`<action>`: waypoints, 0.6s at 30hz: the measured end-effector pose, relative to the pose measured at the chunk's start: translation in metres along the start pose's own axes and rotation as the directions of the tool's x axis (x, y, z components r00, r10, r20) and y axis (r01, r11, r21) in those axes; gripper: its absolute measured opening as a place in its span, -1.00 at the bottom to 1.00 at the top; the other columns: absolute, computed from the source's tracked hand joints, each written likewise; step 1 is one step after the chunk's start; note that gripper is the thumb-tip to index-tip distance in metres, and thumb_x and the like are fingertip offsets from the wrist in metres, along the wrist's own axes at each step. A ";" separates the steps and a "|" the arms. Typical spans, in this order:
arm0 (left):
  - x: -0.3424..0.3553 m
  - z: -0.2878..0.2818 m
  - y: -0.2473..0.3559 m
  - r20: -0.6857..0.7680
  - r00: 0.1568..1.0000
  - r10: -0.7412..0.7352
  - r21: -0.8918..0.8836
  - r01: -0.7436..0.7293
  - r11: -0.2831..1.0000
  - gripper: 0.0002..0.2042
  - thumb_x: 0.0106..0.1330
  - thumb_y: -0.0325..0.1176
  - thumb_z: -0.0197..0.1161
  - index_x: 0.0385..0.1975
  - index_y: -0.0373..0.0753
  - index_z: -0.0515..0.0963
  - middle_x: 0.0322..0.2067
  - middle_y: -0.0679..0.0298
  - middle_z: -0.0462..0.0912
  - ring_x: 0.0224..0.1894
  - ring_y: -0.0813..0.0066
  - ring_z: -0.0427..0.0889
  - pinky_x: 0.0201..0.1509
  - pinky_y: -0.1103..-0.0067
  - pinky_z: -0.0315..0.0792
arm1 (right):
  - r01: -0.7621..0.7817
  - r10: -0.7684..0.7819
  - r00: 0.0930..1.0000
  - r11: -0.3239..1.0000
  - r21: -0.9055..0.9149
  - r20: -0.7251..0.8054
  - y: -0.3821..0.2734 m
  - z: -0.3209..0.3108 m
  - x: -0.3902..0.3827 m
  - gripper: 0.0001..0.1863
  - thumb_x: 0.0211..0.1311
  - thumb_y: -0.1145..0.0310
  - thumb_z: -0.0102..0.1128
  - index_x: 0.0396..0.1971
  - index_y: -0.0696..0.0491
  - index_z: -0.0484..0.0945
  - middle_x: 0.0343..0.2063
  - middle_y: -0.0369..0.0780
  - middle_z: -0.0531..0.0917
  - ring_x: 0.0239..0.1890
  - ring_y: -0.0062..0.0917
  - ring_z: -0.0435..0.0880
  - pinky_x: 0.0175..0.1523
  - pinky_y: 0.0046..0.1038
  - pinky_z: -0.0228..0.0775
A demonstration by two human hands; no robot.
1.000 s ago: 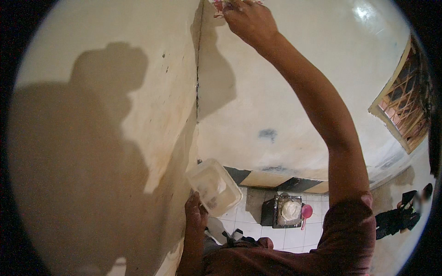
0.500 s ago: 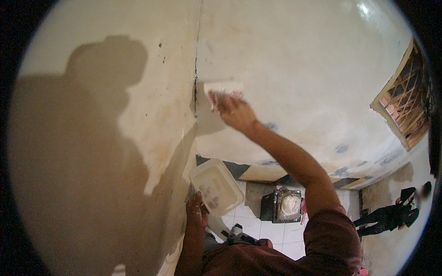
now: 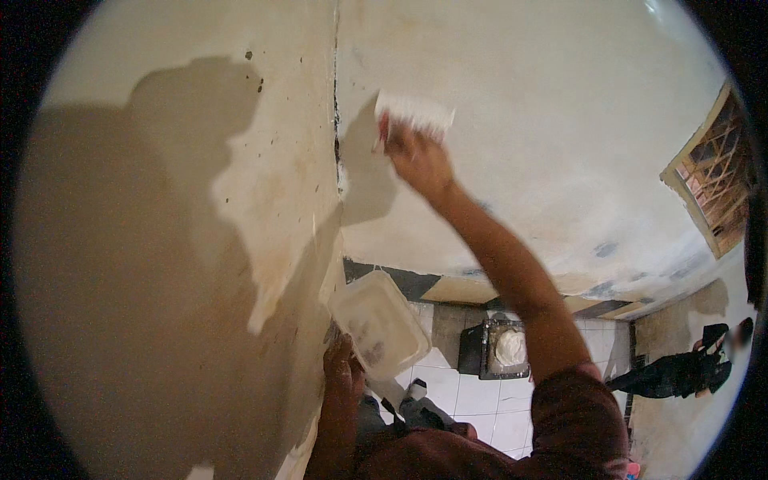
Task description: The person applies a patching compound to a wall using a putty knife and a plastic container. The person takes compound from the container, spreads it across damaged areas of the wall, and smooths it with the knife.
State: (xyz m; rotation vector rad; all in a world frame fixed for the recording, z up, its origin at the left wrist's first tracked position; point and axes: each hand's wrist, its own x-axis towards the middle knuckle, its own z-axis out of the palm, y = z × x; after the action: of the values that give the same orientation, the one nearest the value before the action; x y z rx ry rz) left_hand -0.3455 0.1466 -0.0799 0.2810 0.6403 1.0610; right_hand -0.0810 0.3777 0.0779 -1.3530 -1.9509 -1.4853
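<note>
The right hand (image 3: 422, 164) grips a broad scraper (image 3: 414, 114) extending just beyond it, long axis roughly crosswise to the forearm (image 3: 492, 240); the left hand (image 3: 344, 364), farther off, clasps a tub (image 3: 380, 304).

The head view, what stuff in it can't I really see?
All in the head view:
Wide flat tool in the right hand: blurred, so its exact kind is unclear.
Some fingers of the left hand: hidden behind the plastic tub.
Black box: right edge hidden by the right arm.
Distant person: hands too small.
</note>
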 end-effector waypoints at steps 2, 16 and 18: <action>0.000 0.004 -0.002 0.001 1.000 -0.002 -0.056 0.002 0.998 -0.54 0.30 -0.29 0.20 0.12 -0.38 0.32 -0.03 0.12 0.52 -0.04 0.17 0.57 -0.05 0.26 0.57 | 0.065 -0.058 0.992 0.996 -0.054 0.112 -0.042 0.021 -0.061 -0.47 0.18 0.33 0.02 0.15 0.21 0.35 -0.13 -0.09 0.49 -0.25 -0.25 0.60 -0.21 -0.05 0.54; 0.009 -0.016 0.006 0.029 1.000 -0.011 -0.037 0.012 0.999 -0.52 0.31 -0.27 0.18 0.14 -0.40 0.30 -0.01 0.10 0.50 -0.04 0.21 0.57 -0.02 0.26 0.56 | -0.089 0.083 0.970 0.996 -0.018 -0.229 0.049 -0.058 0.162 -0.80 0.06 0.45 0.13 -0.28 0.14 0.53 -0.27 -0.17 0.55 -0.45 -0.36 0.63 -0.46 -0.36 0.54; 0.013 -0.017 0.002 0.023 1.000 0.009 -0.038 -0.008 0.999 -0.51 0.31 -0.27 0.18 0.15 -0.41 0.28 0.00 0.09 0.50 -0.04 0.20 0.57 -0.03 0.25 0.56 | -0.023 0.017 0.989 0.999 -0.040 -0.145 0.045 -0.027 0.149 -0.63 0.06 0.40 0.12 -0.08 0.15 0.50 -0.25 -0.13 0.53 -0.42 -0.36 0.63 -0.38 -0.25 0.53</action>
State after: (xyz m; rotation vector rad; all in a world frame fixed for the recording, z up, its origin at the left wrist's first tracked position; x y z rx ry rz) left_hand -0.3529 0.1579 -0.0968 0.2629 0.5982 1.0759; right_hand -0.1239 0.4249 0.2225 -1.2405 -1.8214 -1.5760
